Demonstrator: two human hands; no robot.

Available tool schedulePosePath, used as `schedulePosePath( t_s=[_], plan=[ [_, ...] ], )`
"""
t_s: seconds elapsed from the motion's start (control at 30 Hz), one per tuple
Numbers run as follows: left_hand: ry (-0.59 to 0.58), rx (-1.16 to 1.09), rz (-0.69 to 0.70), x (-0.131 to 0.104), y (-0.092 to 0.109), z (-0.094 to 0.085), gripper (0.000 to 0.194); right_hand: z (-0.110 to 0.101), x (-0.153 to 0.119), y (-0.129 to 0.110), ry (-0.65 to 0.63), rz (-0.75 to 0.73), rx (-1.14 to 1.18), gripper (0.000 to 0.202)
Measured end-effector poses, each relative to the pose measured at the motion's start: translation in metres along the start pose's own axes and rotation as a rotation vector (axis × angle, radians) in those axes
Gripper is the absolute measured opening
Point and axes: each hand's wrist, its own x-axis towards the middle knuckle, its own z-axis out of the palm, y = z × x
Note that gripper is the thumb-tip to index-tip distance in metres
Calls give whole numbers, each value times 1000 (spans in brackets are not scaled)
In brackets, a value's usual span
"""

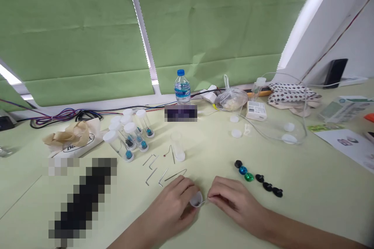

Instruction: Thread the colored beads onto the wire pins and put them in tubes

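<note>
My left hand point(175, 202) is wrapped around a small white plastic cap point(195, 197), tilted so its hollow side shows; something dark and tiny lies inside. My right hand point(236, 204) pinches one end of a thin pale rod point(203, 201), whose other end reaches the cap's rim. Whether that rod is metal or string I cannot tell. Just beyond the left hand lie several bent metal rods point(162, 177), and a clear tube point(178, 148) stands behind them. Beyond the right hand are a green disc point(249, 177), a blue disc point(242, 170) and several black discs point(268, 186).
Several clear tubes with white lids point(128, 136) stand back left, near a cloth bag point(78, 136). A water bottle point(182, 88) is by the green blind. White caps point(236, 133), a small box point(256, 111) and a plastic bag point(232, 99) sit back right.
</note>
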Motion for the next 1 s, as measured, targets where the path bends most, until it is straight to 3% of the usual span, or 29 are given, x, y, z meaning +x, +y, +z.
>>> schedulePosePath(
  t_s=[0.2,0.4,0.47,0.53,0.6,0.7,0.83,1.0],
  plan=[
    [-17,-52,-65,-1,1,2,9,0,-1,4,-43,16,-7,18],
    [11,23,-17,0,-2,7,33,-1,-1,7,-2,120,34,16],
    [28,30,8,-1,-7,1,46,-2,-1,9,18,206,103,17],
    [84,65,-3,-2,-18,-11,43,-3,-2,11,38,300,205,18],
    [193,135,-76,-3,-34,-26,27,-3,-2,11,47,363,283,20],
    [315,295,-258,-4,-59,-45,26,-2,-1,10,45,388,309,22],
    [284,408,-426,-7,-78,-59,27,-2,1,11,61,436,359,22],
    [190,354,-503,-7,-75,-62,26,-3,2,12,63,463,369,23]
  ],
)
